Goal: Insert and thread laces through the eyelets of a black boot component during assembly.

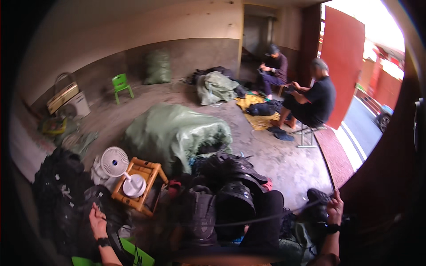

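Note:
My left hand (98, 221) is raised at the lower left, fingers closed, beside a heap of black shoes (62, 199). What it pinches is too small to make out. Far out at the lower right, my right hand (335, 208) is closed on a thin dark cord (275, 217), which stretches leftward across my lap; its left end fades into the dark. Below the cord a black shoe (203, 213) shows its laced front, next to a rounded black piece (235, 204). Another dark shoe (317, 204) lies next to my right hand.
A bamboo stool (140, 179) bears a white fan (114, 162). Ahead lies a large green woven sack (173, 133) with dark items at its mouth. Two people (313, 95) sit working by the red door (344, 62). A green chair (120, 86) stands farther back.

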A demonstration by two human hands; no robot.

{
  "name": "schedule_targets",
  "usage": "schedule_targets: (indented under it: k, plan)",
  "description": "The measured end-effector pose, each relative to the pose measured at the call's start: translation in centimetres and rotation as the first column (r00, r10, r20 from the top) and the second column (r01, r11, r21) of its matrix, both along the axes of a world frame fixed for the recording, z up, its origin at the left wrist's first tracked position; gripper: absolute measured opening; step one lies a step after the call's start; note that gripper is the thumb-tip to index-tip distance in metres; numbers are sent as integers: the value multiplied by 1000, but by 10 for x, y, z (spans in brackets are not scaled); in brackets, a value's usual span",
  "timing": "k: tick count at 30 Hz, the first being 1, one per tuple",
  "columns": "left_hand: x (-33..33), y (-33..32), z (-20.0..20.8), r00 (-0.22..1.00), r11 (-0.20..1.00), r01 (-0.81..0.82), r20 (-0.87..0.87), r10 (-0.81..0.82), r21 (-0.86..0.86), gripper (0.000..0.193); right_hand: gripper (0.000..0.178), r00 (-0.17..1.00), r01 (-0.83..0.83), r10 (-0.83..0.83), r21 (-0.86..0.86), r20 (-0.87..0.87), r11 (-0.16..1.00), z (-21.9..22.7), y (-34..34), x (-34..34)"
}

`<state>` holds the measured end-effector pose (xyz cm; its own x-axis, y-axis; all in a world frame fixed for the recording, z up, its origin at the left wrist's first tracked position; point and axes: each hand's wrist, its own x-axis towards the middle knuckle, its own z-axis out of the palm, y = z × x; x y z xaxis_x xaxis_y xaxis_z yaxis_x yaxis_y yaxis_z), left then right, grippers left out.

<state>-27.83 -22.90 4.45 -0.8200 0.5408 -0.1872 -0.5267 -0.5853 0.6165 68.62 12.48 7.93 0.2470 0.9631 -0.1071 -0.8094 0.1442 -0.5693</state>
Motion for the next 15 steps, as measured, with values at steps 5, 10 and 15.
schedule_targets:
  k: [5, 10, 15]
  plan:
    - [-59, -70, 17, 965, 962, -246, -129, 230, -122, 10, 25, 864, 354, -349, 54, 363, 934, 14, 13, 88]
    - [-98, -93, 60, 814, 824, -486, -493, 307, -290, 18, 24, 331, 452, -506, 337, 796, 826, 45, -25, 229]
    - [106, 16, 120, 619, 826, -38, -662, -422, -562, 28, 25, 477, 220, -346, 271, 808, 937, 87, -47, 21]
